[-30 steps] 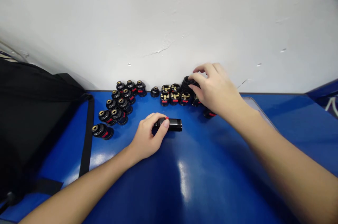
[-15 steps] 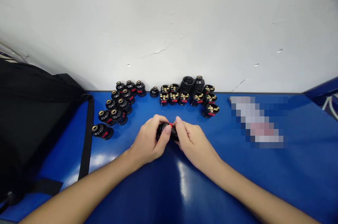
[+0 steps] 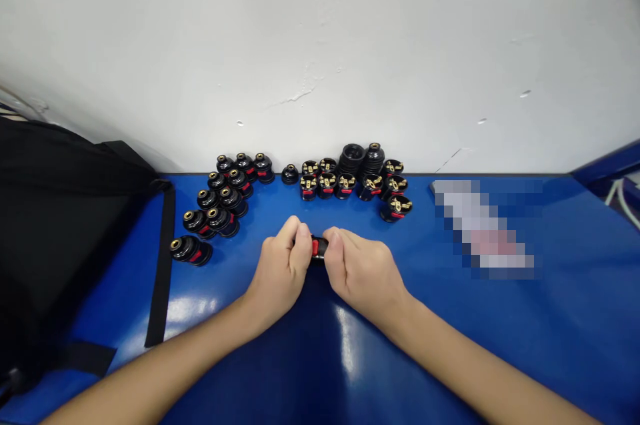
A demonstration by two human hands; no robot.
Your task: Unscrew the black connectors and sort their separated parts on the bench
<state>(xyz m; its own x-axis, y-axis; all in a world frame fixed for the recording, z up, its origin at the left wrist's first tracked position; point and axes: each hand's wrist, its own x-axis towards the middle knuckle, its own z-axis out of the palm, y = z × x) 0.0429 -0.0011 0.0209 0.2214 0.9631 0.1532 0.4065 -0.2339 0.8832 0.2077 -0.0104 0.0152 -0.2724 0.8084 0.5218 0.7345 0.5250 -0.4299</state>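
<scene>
Between both hands lies a black lamp holder (image 3: 316, 249) with a red switch piece, turned on its side. My left hand (image 3: 287, 265) is closed around its left end, thumb pressed along the top. At the other end my right hand (image 3: 361, 268) grips with curled fingers. Only the middle band with the red piece shows; the fingers cover the ends. Beyond my hands stand several open lamp holder bodies (image 3: 346, 186) with brass contacts and red switches. A single black cap (image 3: 289, 174) with a brass collar sits left of them, near the wall.
Several capped lamp holders (image 3: 220, 221) form a slanting group at left. Black caps (image 3: 374, 159) are stacked by the wall. A black bag (image 3: 65, 211) with a strap (image 3: 163, 271) covers the left side. A blurred-out flat object (image 3: 485, 228) lies right on the blue table (image 3: 425, 291).
My fingers have closed more fully around the lamp holder's two ends. Its red piece, partly covered before, now faces me between the hands. The view has shifted slightly.
</scene>
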